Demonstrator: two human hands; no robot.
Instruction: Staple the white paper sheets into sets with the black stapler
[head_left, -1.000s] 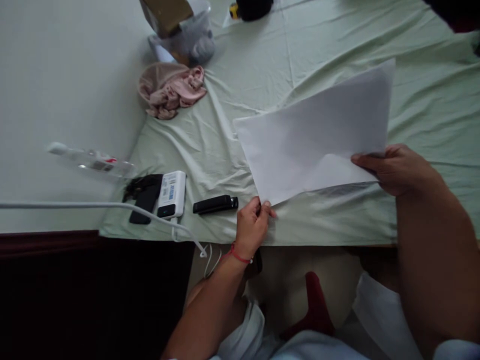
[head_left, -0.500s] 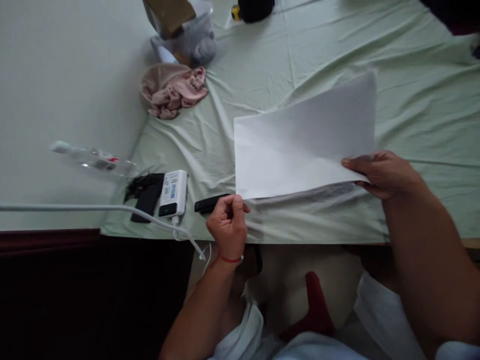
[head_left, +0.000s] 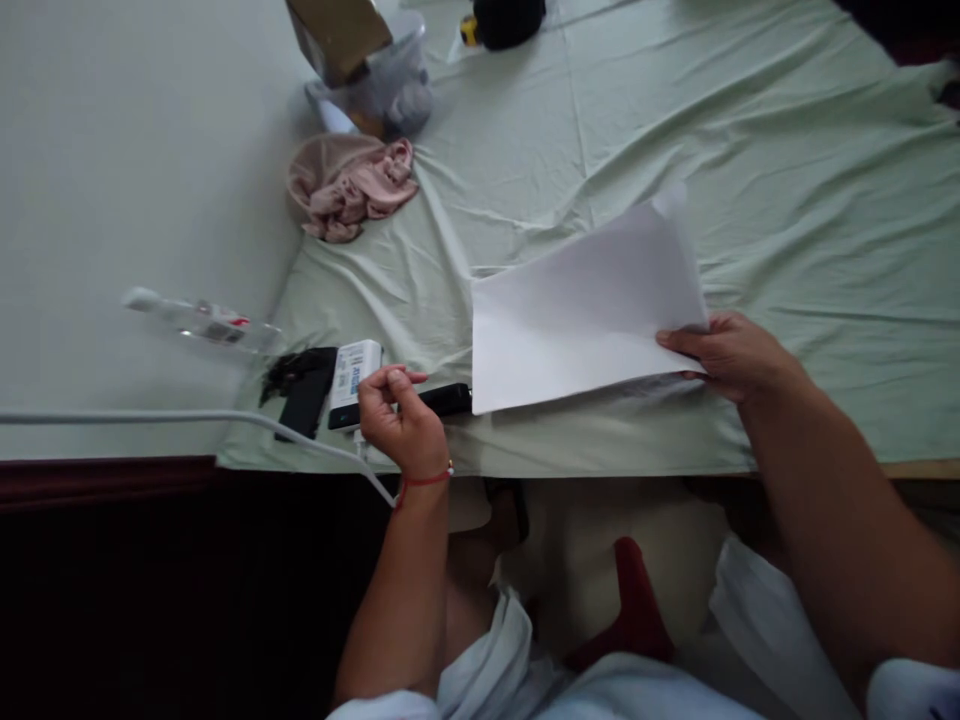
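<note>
My right hand [head_left: 739, 355] grips the right end of some white paper [head_left: 577, 315], with its thumb on top and its fingers underneath. The paper slants above the bed, and its far right corner curls up; whether it is one sheet or more is hard to tell. My left hand [head_left: 401, 420], a red string on its wrist, hovers left of the paper with loosely curled fingers and nothing visible between them. Just right of it lies a black stapler-like object [head_left: 448, 399], its right tip by the paper's left edge. Behind its fingers is a white power bank [head_left: 358, 365].
A black phone-like slab [head_left: 306, 400] and a clear bottle [head_left: 214, 322] are at the left, near a white cable [head_left: 187, 416]. Crumpled pink cloth [head_left: 356, 190] and a clear plastic container [head_left: 409, 60] stand by the wall. Pale green sheet [head_left: 810, 250] covers the bed.
My left hand has let go of the paper's near left corner and moved left, uncovering more of the black object. The right hand has drawn slightly left, and the paper's far corner has dropped.
</note>
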